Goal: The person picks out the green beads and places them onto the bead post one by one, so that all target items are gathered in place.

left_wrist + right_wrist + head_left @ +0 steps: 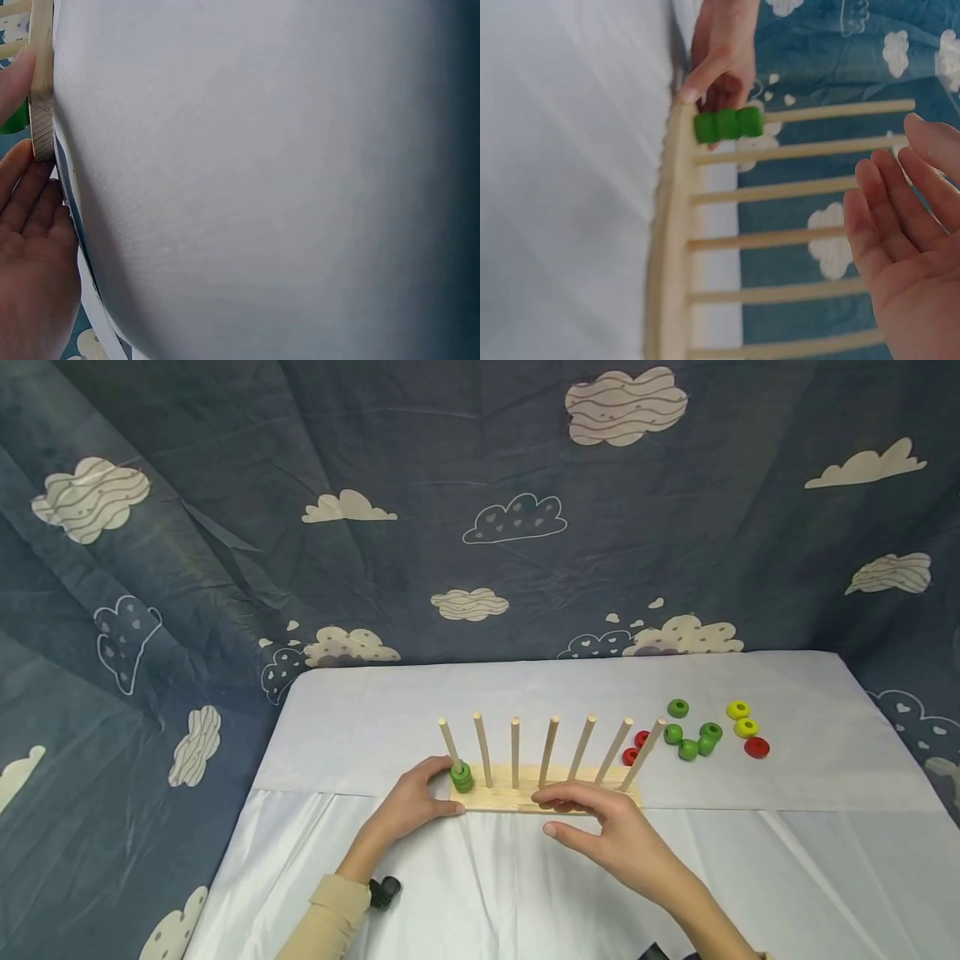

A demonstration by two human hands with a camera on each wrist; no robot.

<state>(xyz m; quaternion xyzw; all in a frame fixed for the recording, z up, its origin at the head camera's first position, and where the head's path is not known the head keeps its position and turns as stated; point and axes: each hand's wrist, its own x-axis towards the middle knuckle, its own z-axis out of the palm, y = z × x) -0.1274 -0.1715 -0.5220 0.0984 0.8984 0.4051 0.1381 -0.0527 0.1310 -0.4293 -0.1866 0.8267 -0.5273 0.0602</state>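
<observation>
A wooden peg board [495,799] with a row of upright pegs lies on the white cloth. Three green beads [728,124] are stacked at the foot of its leftmost peg. At that end, my left hand [408,802] grips the base, thumb at the front edge and fingers at the end; the left wrist view shows the base's end [43,131] between them. My right hand [611,831] hovers in front of the board's right half. Its fingers [889,202] are extended and loosely bent, with nothing held.
Behind the board's right end lie several loose green beads [687,749]. Two yellow beads [746,728] and a red bead [757,747] lie farther right. More red beads [631,757] show partly behind the right pegs. A dark cloud-patterned curtain [420,552] hangs behind the table.
</observation>
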